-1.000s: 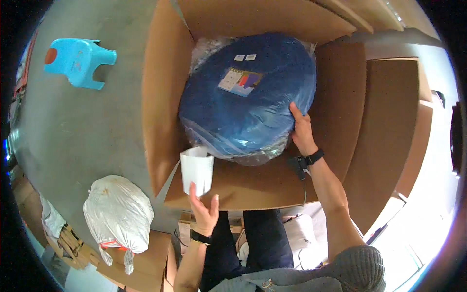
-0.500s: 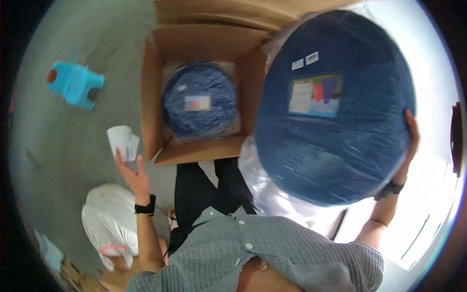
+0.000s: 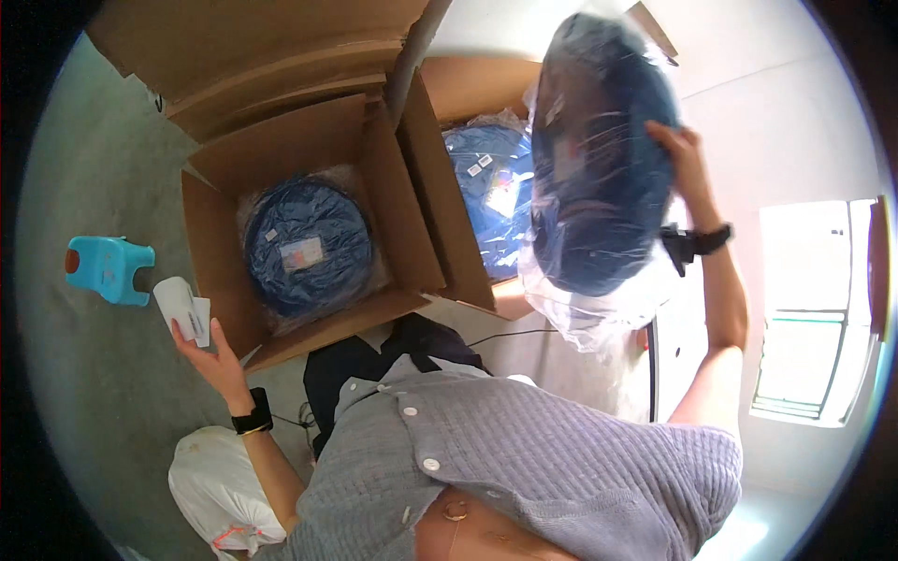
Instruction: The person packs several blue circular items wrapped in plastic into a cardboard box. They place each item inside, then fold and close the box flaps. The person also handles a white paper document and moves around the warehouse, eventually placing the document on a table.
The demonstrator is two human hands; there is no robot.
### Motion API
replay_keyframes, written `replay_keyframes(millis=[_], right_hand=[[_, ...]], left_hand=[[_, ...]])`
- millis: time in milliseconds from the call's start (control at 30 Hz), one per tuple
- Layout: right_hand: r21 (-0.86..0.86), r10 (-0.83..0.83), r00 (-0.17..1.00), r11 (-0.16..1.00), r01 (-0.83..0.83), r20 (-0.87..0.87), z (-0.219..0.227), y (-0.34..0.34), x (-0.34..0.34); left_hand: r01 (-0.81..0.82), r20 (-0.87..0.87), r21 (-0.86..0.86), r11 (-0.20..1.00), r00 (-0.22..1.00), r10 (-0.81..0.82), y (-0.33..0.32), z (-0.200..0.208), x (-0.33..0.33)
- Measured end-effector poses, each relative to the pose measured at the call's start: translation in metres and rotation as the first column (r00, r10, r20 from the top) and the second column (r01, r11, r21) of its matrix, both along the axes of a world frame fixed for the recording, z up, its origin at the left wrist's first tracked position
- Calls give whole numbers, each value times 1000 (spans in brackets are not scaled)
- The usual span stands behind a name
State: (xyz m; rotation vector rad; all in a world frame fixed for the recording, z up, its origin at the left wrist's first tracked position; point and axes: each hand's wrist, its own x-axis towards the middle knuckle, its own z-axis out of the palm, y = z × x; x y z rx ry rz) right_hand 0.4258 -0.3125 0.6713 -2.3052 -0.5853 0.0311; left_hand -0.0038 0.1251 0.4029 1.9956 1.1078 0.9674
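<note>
My right hand (image 3: 687, 173) grips the edge of a round, flat, dark blue package (image 3: 599, 196) in clear plastic wrap. It is tipped up, its label face turned left, over a cardboard box (image 3: 472, 89) on the right. Inside that box lies another blue wrapped package (image 3: 482, 220), partly hidden behind the raised one. White paper slips (image 3: 178, 304) are pinched in the fingers of my left hand (image 3: 220, 365), beside the left cardboard box (image 3: 327, 341). A round blue wrapped package (image 3: 304, 215) with a label lies flat in this left box.
A blue plastic stool (image 3: 108, 271) stands on the floor at the left. A tied white bag (image 3: 220, 486) sits below my left forearm. Large cardboard flaps (image 3: 281, 33) rise behind the boxes. A dark cable (image 3: 514, 334) runs across the floor. At the far right is a bright window (image 3: 804, 327).
My right hand has carried the blue package farther from me and tilted it from face-up toward edge-on. The right box has come into view. My left hand still holds the paper slips.
</note>
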Motion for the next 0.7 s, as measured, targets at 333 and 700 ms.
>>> replay_keyframes(millis=[333,700], right_hand=[[204,-40,813,960,192,-580,-171,-95,122],[79,260,902,965,-248,-343,-206,-41,55]], left_hand=[[-48,-75,-130,990,996,39,-84,74,66],[451,417,-454,769,870,-264,-141,107,155]])
